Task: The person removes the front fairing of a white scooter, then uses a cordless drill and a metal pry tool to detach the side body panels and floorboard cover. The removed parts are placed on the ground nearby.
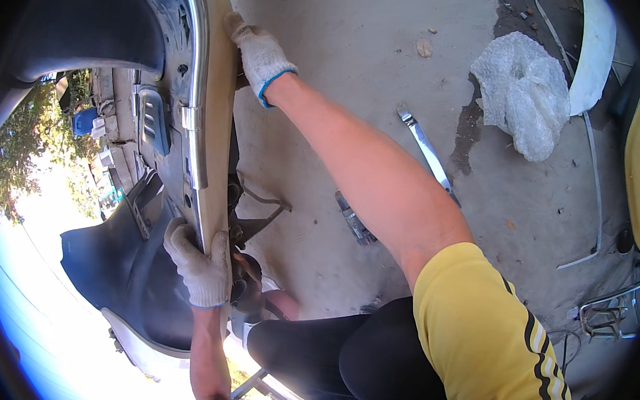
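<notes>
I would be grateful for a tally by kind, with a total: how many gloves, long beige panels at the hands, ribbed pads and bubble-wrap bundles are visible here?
Gloves: 2
Beige panel: 1
Ribbed pad: 1
Bubble-wrap bundle: 1
Total: 5

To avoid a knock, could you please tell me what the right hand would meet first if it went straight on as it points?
The beige panel: the right hand points up-left at it and seems to touch its edge. Past it lies the chrome strip, though depth is unclear.
</notes>
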Motion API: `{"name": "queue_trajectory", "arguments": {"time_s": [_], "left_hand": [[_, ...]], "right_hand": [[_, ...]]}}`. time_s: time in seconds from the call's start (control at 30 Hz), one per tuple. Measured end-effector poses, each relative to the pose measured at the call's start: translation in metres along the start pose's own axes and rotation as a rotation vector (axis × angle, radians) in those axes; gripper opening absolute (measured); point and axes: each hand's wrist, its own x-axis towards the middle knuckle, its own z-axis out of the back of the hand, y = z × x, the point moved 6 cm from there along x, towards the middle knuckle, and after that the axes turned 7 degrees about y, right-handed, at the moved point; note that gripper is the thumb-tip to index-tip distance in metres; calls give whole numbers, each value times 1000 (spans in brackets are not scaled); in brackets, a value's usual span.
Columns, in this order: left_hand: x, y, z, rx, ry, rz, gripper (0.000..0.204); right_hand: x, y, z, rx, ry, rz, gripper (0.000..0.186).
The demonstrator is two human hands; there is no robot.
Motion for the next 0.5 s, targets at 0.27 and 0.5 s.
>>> {"name": "queue_trajectory", "arguments": {"time_s": [0.27, 0.5], "left_hand": [[3, 3, 4, -39, -32, 5, 57], [3, -2, -1, -10, -1, -6, 56]], "right_hand": [[-1, 4, 3, -65, -36, 76, 90], [16, -5, 1, -96, 37, 85, 87]]}}
